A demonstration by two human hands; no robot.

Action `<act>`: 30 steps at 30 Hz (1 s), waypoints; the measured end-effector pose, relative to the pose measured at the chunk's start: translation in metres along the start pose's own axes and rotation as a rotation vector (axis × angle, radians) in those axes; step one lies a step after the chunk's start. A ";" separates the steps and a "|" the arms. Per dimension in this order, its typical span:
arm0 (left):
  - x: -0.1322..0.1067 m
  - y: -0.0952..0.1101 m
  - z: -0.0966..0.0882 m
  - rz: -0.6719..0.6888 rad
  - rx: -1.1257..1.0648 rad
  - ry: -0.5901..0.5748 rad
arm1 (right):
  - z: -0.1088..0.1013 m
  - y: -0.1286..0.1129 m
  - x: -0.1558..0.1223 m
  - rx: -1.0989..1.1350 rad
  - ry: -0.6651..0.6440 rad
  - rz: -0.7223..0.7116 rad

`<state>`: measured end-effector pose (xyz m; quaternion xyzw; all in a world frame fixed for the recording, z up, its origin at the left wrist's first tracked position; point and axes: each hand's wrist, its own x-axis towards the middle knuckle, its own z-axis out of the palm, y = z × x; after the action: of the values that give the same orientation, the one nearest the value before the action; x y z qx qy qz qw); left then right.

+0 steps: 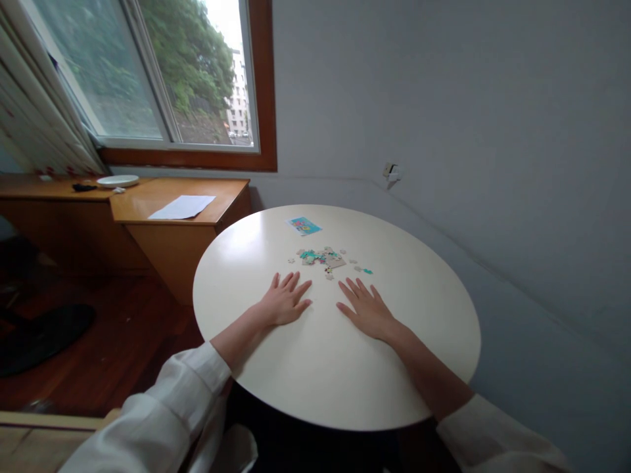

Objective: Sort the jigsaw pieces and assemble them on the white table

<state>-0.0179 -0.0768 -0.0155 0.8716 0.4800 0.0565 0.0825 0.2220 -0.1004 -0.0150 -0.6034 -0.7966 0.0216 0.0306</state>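
My left hand (286, 300) lies flat on the round white table (315, 381), fingers spread, holding nothing. Opposite it, my right hand (365, 307) also rests palm down with its fingers apart. Just beyond both hands is a loose heap of jigsaw puzzle pieces (335, 260), some grey side up and others showing green and mixed colours. A few stray pieces surround the heap, among them a green piece (367, 271) to the right. Farther back lies a small blue picture card (304, 226) with a colourful print.
A wooden desk (227, 197) stands beyond the table at the left, bearing a sheet of paper (182, 207) and a white plate (118, 180). Behind are a window (197, 79) and a grey wall with a socket and plug (393, 173). A dark round base (54, 335) sits on the floor.
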 end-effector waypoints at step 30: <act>0.005 0.014 -0.009 -0.012 0.014 0.141 | -0.005 -0.006 0.015 0.023 0.224 0.019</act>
<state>-0.0050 -0.0788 -0.0033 0.8631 0.4901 0.1140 0.0424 0.2129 -0.0873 -0.0087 -0.6090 -0.7822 -0.0366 0.1264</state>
